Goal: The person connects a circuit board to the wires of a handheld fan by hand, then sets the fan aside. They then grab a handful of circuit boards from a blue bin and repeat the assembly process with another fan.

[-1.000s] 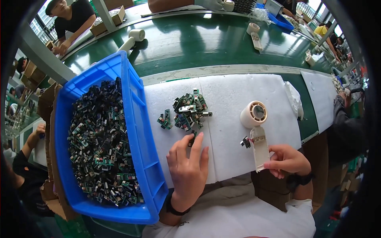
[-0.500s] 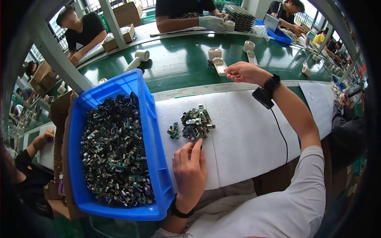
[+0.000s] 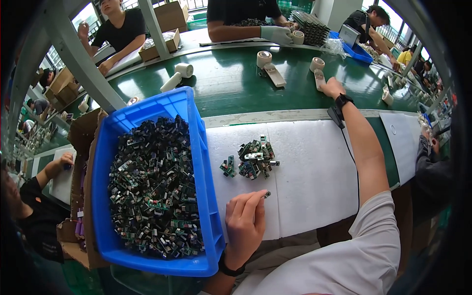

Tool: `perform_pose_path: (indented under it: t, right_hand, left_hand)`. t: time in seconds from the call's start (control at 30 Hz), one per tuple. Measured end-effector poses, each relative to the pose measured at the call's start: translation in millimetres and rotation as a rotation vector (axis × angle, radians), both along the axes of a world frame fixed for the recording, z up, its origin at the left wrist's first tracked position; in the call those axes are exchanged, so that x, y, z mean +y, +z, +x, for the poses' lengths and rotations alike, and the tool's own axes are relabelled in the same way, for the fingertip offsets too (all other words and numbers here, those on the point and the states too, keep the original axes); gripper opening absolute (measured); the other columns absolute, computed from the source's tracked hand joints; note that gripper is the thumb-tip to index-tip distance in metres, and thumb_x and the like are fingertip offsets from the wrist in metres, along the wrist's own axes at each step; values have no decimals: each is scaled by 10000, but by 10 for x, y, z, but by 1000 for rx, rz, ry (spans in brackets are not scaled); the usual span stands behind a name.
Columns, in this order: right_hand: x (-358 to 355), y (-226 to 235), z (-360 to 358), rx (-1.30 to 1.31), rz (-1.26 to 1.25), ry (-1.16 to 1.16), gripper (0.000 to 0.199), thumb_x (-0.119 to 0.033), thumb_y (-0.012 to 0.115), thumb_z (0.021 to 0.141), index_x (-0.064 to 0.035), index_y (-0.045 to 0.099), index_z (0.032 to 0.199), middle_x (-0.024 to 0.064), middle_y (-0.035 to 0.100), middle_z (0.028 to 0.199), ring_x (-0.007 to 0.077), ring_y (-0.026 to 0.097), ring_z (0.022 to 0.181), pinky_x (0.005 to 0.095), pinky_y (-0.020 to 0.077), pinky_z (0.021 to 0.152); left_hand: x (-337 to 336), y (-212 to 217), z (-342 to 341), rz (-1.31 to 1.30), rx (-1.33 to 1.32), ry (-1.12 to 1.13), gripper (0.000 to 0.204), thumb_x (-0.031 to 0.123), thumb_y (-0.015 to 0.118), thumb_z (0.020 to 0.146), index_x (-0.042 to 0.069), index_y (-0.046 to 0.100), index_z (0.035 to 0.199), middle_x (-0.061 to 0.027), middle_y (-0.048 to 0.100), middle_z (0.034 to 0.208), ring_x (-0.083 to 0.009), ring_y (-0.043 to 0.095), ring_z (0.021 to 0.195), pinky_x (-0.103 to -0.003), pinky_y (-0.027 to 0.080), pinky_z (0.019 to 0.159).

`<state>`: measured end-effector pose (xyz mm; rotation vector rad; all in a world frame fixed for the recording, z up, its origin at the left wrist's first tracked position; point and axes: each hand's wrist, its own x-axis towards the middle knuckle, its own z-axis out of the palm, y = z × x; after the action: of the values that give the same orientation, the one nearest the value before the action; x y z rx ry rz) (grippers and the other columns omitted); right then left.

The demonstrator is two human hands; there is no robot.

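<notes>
My left hand [image 3: 244, 216] is closed in a pinch on a small circuit board [image 3: 267, 194], just above the white work sheet [image 3: 314, 162]. Beyond it sits a loose pile of small green circuit boards [image 3: 256, 156], with a few more boards [image 3: 228, 166] to its left. Stretched out over the green conveyor belt, my right hand [image 3: 334, 87] has its fingers closed at the handle edge of a white housing with a round head [image 3: 319, 77]; the fingertips are partly hidden. A second such housing [image 3: 274, 75] lies to its left on the belt.
A blue bin [image 3: 209, 206] full of circuit boards stands at my left, beside a cardboard box [image 3: 87, 196]. More white housings [image 3: 184, 70] lie on the conveyor [image 3: 221, 78]. A cable [image 3: 350, 152] hangs from my right wrist. Co-workers sit across and to both sides.
My right hand has moved right, from the left housing to the other one. The left housing has shifted slightly away and left. My left hand has drawn back from the pile with a board.
</notes>
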<state>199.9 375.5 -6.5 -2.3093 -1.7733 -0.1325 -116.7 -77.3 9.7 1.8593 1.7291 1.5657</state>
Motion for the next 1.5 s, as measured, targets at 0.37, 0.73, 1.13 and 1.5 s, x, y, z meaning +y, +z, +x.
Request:
perform_pose_path:
  t: [0.37,0.73,1.13,1.5]
  right_hand:
    - [-969,547,-369,1249,-427,328,204,-239,551,985,-77,549,863,-52,481,671,50,399,546,217,352,518]
    - [-2813,574,-235,1363,-532,532,192,-248,534,996,-69,561,934,-64,419,673,41,349,575,211,291,541]
    - [-4083,-85,-203,867,-402,526,140,-121,713,909,-44,598,929,-29,552,691,48,488,553,215,365,500]
    - [-3660,-98,-419,355,-27,962,271,-84,813,798,-110,732,1056,15,576,682,156,564,553,272,438,489]
  left_hand:
    - [-384,-146,157,133,-275,-125,167,-78,621,893,-22,711,1023,-143,714,931,-252,677,785,-309,532,704]
    - [-354,-510,520,172,-253,-483,281,-91,713,815,5,731,1079,-112,700,922,-231,669,793,-287,528,655]
    - [323,-802,823,-70,-373,-398,300,-66,756,830,34,740,1112,-109,663,907,-192,602,673,-284,474,569]
    - [212,-890,850,-27,-393,-286,193,-23,830,778,41,675,873,-54,611,786,-146,553,618,-259,445,525]
